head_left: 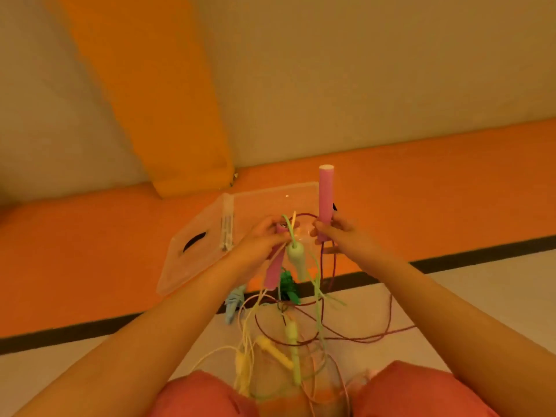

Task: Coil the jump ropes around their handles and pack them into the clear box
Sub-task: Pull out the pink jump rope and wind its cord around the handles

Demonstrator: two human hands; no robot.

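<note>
Tangled ropes (pixel 292 329) nearest. Left hand (pixel 260 239) grips hanging pink handle (pixel 274 270), right hand (pixel 337 234) upright pink handle (pixel 326 194); next probably untangling.

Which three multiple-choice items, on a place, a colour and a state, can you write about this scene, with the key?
1. Where is the clear plastic box?
A. on the orange floor ahead of the person
B. on the person's lap
C. on a shelf

2. What colour is the cylindrical foam handle that the right hand holds upright?
A. blue
B. pink
C. black

3. How are the thin jump-rope cords by the knees?
A. coiled round handles
B. packed in the box
C. loose and tangled

Key: A, it lies past the black line; B, its side is pink; C, they cross in loose loops.
</note>
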